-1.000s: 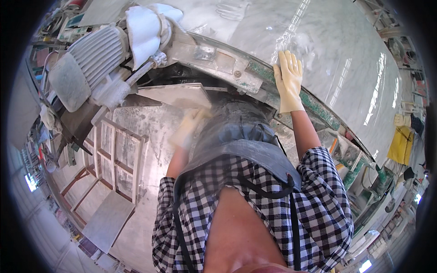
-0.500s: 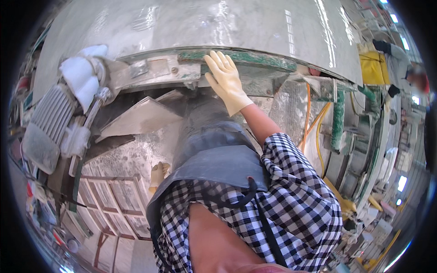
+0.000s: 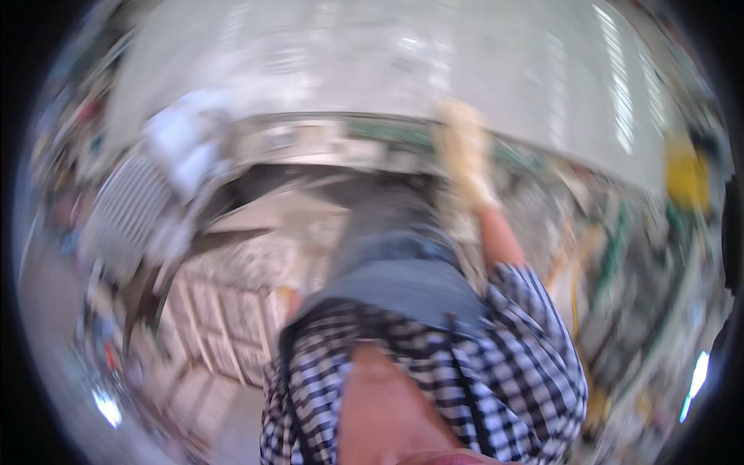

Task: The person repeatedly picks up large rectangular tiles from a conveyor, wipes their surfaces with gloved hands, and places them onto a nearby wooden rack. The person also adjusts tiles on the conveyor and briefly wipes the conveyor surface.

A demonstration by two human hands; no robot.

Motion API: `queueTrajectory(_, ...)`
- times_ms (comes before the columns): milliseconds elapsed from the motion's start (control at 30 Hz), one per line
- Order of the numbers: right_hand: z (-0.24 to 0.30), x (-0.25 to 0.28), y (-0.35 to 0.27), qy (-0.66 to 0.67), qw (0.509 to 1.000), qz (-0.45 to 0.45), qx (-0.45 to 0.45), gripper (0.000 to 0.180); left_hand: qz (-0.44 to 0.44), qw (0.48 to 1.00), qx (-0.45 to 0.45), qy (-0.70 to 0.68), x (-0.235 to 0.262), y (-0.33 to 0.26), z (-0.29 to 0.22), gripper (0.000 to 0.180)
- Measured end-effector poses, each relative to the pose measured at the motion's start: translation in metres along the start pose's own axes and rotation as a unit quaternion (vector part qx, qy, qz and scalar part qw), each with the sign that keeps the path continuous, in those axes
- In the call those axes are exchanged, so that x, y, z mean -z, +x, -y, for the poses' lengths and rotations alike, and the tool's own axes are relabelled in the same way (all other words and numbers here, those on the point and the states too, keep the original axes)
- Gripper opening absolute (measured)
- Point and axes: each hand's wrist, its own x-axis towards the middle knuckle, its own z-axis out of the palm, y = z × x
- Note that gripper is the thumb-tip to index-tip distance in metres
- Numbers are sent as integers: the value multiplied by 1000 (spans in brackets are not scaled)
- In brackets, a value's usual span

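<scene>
- Slab (image 3: 372,74), pale grey and glossy, stretches across the top of the view, ahead of the person; streaks of reflected light run down its face.
- Right hand (image 3: 463,151), in a cream glove, lies over the slab's near edge, fingers pointing forward. It looks stretched out rather than curled around anything (the blur hides the gaps between the fingers, and I cannot tell how firmly it touches).
- Left hand (image 3: 283,301) is down by the person's left side, beside the apron, mostly hidden and smeared; whether its fingers are apart or together, I cannot tell.
- Green rail (image 3: 391,130) runs just below the slab's near edge, passing behind the right hand.
- Pale metal plate (image 3: 310,139) continues the line of that rail toward the left.
- White cloth (image 3: 186,143) is bunched at the left end of the plate, near the slab's edge.
- Ribbed motor (image 3: 128,205), grey, sits just beside the cloth, on its outer side.
- Pale board (image 3: 275,211) slants below the plate, left of the apron.
- Wooden frame (image 3: 221,325), with several bars, is lower left, near the left hand.
- Grey apron (image 3: 399,287) covers the person's front, over a checked shirt (image 3: 519,349).
- Yellow cloth (image 3: 686,174) shows at the far right, past the slab's end.
</scene>
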Motion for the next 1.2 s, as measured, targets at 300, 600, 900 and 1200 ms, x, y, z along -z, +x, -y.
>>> queueTrajectory(300,-74,82,26,-209,956,-106,179,51,-72,997,35,0,-63,16,42,39)
queueTrajectory(600,-105,111,10,-201,966,-109,117,61,2,997,80,-8,-24,13,35,39)
queueTrajectory(900,-108,118,21,-196,965,-134,113,69,25,995,89,30,-6,20,6,38)
queueTrajectory(1200,-106,122,29,-212,963,-115,124,72,50,993,92,57,-10,29,-7,38)
